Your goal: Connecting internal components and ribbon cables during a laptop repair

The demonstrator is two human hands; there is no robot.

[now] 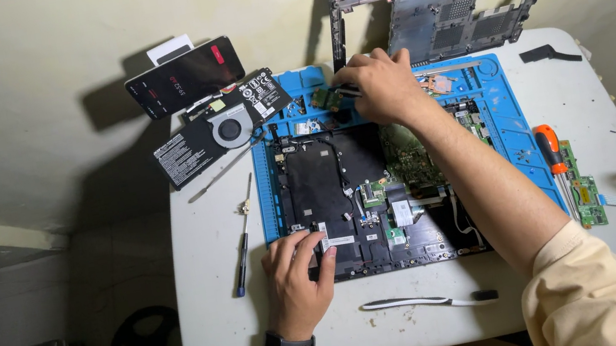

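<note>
The right hand (385, 85), fingers pinched narrow, holds a thin dark tool at a small green board (326, 97) near the upper centre of the frame. The left hand (296, 272) lies loosely spread, fingertips on the opened laptop chassis (345, 192) at lower centre, holding nothing. Pressing the chassis steady seems wise while the tool works. A blue mat (516, 132) covers the white table (216, 299); a screwdriver (242, 239) lies at left, pale walls behind.

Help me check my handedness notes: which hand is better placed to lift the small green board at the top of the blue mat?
Probably the right hand: it is already at the small green board, with a thin tool touching it. The left hand rests on the near edge of the open laptop, well away from it.
</note>
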